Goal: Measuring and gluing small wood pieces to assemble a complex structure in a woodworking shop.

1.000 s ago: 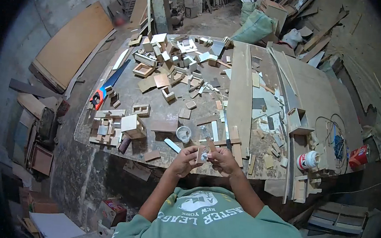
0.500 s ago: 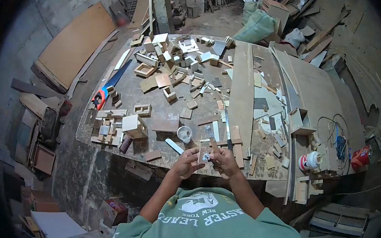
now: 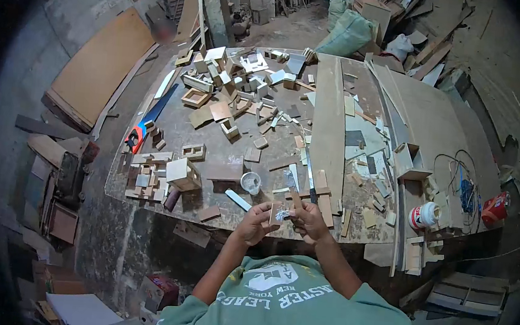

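Observation:
Just over the table's near edge, my left hand [image 3: 253, 224] is closed on a small wooden block [image 3: 276, 216]. My right hand [image 3: 311, 223] pinches a thin wooden stick [image 3: 294, 197] that slants up between thumb and fingers. A smear of white paste [image 3: 283, 214] shows between the hands, at the block's right side; whether it sits on the block or the stick's hidden lower end I cannot tell. Beyond the left hand stands a small round tub [image 3: 250, 183] with whitish contents. A white strip [image 3: 238, 200] and a flat brown wood piece [image 3: 209, 213] lie close by.
The worktable [image 3: 213, 141] bears a heap of small wooden boxes and offcuts at the far left. A handsaw [image 3: 159, 104] lies along its left side. A long board [image 3: 330, 119] crosses the middle. At right are a white jar [image 3: 424, 216], an open wooden box [image 3: 411, 161] and a red can [image 3: 494, 209].
My left fingers have curled in under the block, and the block is turned a little. The right hand stays close to it with the stick. The whole view has shifted slightly.

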`<state>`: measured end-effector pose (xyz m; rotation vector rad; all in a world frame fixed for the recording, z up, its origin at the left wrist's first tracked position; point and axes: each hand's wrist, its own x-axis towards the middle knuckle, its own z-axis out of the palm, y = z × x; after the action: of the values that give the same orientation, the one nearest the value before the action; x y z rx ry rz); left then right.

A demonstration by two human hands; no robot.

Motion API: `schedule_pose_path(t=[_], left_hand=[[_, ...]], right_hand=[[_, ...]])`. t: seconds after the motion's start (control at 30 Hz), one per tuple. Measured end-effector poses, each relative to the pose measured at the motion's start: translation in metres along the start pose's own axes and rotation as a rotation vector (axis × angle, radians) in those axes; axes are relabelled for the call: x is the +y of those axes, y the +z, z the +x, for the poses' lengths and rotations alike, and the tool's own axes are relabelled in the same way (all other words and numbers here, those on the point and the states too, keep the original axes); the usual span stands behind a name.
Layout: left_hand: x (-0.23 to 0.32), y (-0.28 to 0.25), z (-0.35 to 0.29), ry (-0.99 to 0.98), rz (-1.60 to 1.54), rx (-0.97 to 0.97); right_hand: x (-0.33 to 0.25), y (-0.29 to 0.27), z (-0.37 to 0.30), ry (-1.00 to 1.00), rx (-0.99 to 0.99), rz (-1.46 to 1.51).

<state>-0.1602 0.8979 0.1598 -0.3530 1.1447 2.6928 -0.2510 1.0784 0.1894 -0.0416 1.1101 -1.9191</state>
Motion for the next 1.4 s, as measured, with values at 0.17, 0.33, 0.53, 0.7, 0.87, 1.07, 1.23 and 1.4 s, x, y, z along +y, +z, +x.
schedule_pose_path(t=[0.17, 0.33, 0.53, 0.7, 0.87, 1.07, 1.23, 1.4], left_hand=[[0.003, -0.001, -0.002, -0.005, 0.000, 0.041], [0.003, -0.035, -0.011, 0.104, -0.104, 0.108], [-0.003, -0.078, -0.046, 0.252, -0.293, 0.009], [-0.014, -0.073, -0.076, 0.321, -0.253, 0.375], [-0.023, -0.087, -0.103, 0.362, -0.297, 0.501], [-0.015, -0.095, -0.117, 0.418, -0.304, 0.523], [0.000, -0.106, -0.116, 0.410, -0.359, 0.531], [0.023, -0.132, -0.112, 0.312, -0.246, 0.450]], right_hand=[[0.000, -0.006, 0.001, 0.001, -0.001, 0.041], [0.004, -0.012, 0.015, -0.107, 0.169, -0.176], [0.020, -0.015, 0.085, -0.217, 0.201, -0.594], [0.043, -0.011, 0.159, -0.353, 0.181, -0.787], [0.054, 0.001, 0.198, -0.368, 0.218, -1.043], [0.065, 0.000, 0.210, -0.498, 0.225, -1.170], [0.061, 0.012, 0.194, -0.525, 0.294, -1.132], [0.059, 0.026, 0.194, -0.446, 0.342, -1.119]])
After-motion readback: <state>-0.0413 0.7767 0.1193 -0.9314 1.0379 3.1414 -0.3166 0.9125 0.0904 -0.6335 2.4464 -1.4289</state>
